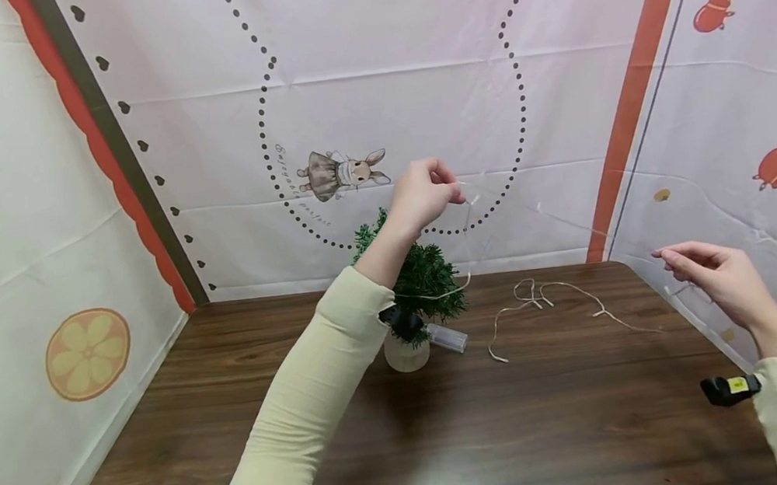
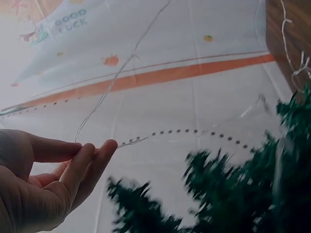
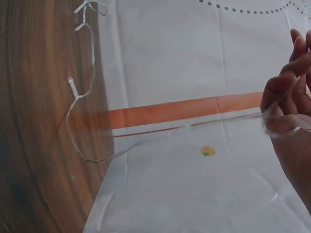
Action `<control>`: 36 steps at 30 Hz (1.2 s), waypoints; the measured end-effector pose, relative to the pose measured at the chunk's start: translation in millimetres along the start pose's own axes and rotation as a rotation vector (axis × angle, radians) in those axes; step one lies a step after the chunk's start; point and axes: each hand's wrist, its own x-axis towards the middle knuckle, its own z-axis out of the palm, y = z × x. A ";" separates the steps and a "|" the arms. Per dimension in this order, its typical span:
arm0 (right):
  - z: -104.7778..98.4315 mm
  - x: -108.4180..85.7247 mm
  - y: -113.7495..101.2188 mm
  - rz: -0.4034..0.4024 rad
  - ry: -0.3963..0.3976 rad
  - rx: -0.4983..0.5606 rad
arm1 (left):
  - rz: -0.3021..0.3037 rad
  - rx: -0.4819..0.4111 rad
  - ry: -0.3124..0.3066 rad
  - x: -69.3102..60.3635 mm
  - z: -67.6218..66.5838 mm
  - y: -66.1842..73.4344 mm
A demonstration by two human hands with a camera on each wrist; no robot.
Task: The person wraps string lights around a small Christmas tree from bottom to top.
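Note:
My left hand (image 1: pixel 423 192) is raised above and in front of a small green artificial tree (image 1: pixel 432 277), pinching the clear wire of a string of fairy lights (image 1: pixel 572 221) between thumb and fingers. From there the wire runs right to my right hand (image 1: pixel 725 280), which grips it over the table's right side. One length hangs from the left fingers down to the tree and crosses its branches. More of the light string (image 3: pixel 93 56) lies loosely on the table, its small white bulbs showing in the right wrist view. Part of the tree is hidden behind my left arm.
The tree stands in a pale round pot (image 1: pixel 406 355) on the brown wooden table (image 1: pixel 294 431). Beside the pot lies a clear plastic box (image 1: pixel 448 338), probably a battery case. Printed white cloth (image 1: pixel 381 24) hangs behind the table and along both sides.

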 end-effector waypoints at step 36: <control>54.1 68.6 -68.1 -0.059 -0.032 0.353 | -0.045 -0.120 -0.038 47.7 -68.2 -73.8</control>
